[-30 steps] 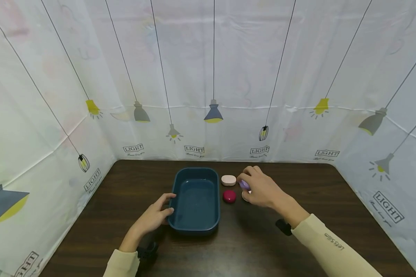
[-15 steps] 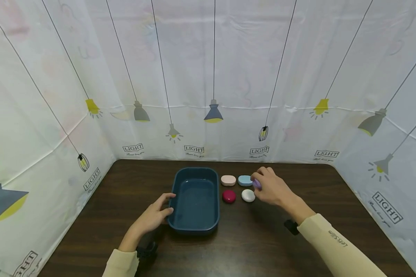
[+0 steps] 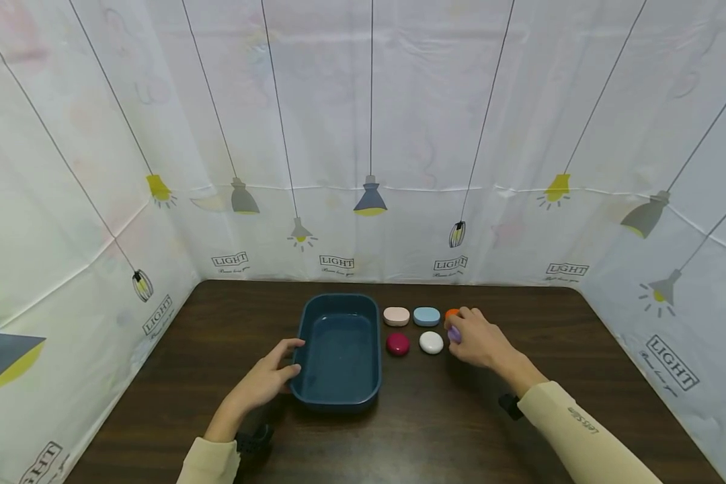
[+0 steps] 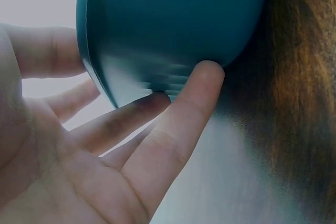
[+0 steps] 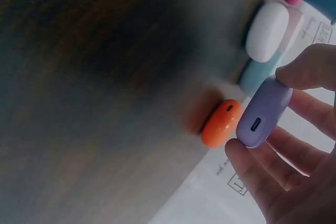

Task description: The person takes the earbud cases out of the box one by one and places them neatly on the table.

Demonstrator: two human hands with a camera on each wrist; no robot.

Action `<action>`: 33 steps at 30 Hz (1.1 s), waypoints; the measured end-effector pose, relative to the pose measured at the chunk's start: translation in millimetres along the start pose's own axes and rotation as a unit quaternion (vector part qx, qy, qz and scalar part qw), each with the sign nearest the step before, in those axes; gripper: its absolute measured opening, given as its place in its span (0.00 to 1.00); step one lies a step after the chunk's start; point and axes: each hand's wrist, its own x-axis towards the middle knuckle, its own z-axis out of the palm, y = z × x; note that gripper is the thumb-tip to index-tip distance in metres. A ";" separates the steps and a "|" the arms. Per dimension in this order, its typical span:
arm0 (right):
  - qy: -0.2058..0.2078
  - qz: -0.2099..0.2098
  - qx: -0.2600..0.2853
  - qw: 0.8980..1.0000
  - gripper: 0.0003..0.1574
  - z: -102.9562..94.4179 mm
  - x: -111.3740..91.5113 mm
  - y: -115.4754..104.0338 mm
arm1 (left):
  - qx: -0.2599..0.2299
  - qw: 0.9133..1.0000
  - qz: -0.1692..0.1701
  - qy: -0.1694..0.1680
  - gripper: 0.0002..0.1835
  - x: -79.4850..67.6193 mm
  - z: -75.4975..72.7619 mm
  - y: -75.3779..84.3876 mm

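Observation:
My right hand (image 3: 481, 340) pinches a purple earbud charging case (image 5: 264, 112) between thumb and fingers, its charging port showing in the right wrist view. An orange earbud case (image 5: 222, 123) lies just beyond it, partly covered by the hand in the head view. To the left on the table are a white case (image 3: 431, 343), a light blue case (image 3: 426, 316), a pink case (image 3: 396, 316) and a dark red case (image 3: 397, 344). My left hand (image 3: 261, 376) rests against the left side of a dark blue rectangular box (image 3: 380, 356), fingers fairly straight on its outer wall.
The box stands on a dark wooden table (image 3: 363, 447), left of the cases. A white curtain (image 3: 363, 121) printed with lamps hangs behind the table and along both sides.
My right hand has moved right with the purple case, uncovering the light blue and white cases, then come slightly nearer, so the orange case shows. The left hand and the box stay put.

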 end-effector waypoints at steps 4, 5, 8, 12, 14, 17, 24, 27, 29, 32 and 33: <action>-0.013 0.006 0.000 1.000 0.18 4.6 -1.9 2.9 | 0.001 1.000 0.002 -0.003 0.25 -0.5 -0.7 1.5; -0.016 0.009 0.001 1.000 0.18 5.4 -2.4 3.4 | 0.000 1.000 0.002 -0.003 0.25 -0.4 -0.7 1.5; -0.030 0.018 0.009 0.999 0.18 7.7 -3.6 4.7 | 0.005 1.000 0.006 -0.002 0.25 0.3 -0.5 0.8; -0.046 0.026 0.016 0.998 0.17 11.3 -4.7 6.5 | 0.011 1.000 0.009 -0.002 0.25 0.3 0.3 0.7; -0.048 0.024 0.018 0.998 0.17 13.5 -5.6 7.1 | 0.012 1.000 0.010 -0.003 0.25 -0.3 0.6 1.6; -0.045 0.017 0.017 0.999 0.17 17.0 -7.5 8.6 | 0.014 1.000 0.010 -0.003 0.24 -0.9 1.4 2.5; -0.036 0.007 0.006 0.999 0.19 15.2 -9.9 8.1 | 0.018 1.000 0.007 0.005 0.24 0.4 0.7 2.0; -0.023 0.006 0.005 1.000 0.20 9.3 -12.5 5.7 | 0.019 1.000 0.008 0.004 0.24 -0.1 0.5 2.7; -0.011 0.006 0.007 1.000 0.21 5.1 -14.9 3.0 | 0.023 1.000 0.011 0.003 0.24 -1.5 -0.5 4.7; 0.013 0.009 0.012 1.000 0.23 0.3 -19.3 -1.5 | 0.042 0.999 0.018 0.009 0.24 -3.7 -2.7 7.5; 0.022 0.010 0.015 1.000 0.24 -0.9 -21.1 -2.7 | 0.055 0.998 0.023 0.014 0.24 -4.0 -3.5 8.4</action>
